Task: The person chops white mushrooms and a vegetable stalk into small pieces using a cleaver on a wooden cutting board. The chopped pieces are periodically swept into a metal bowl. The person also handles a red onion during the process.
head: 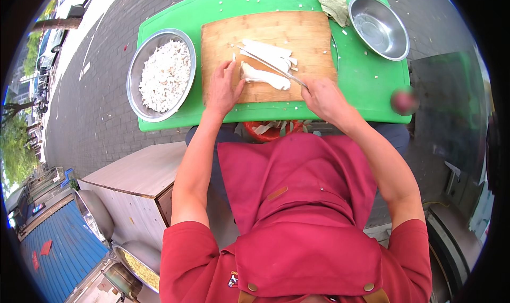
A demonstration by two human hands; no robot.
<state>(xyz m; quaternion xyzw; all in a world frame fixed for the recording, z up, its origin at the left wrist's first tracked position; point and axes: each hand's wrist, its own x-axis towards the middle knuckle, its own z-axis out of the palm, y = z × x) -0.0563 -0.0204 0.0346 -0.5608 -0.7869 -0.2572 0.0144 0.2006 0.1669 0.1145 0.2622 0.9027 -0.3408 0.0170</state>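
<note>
My right hand (323,97) is closed on the handle of a kitchen knife (273,67), whose blade points up and left over a wooden cutting board (219,36). Just beyond the blade lie several white slices (265,52), perhaps of a mushroom. On the near side is a thick white piece (265,78), brownish at its left end. My left hand (224,85) rests on the board left of that piece, fingers apart, with nothing plainly held. A steel bowl (192,75) of chopped white bits stands left of the board.
The board lies on a green table (366,83) strewn with white bits. A metal bowl (378,28) and a crumpled cloth (332,4) are at the back right. A blurred dark red round thing (405,101) is near the right edge. Below the near edge sits a red container (266,130) with scraps.
</note>
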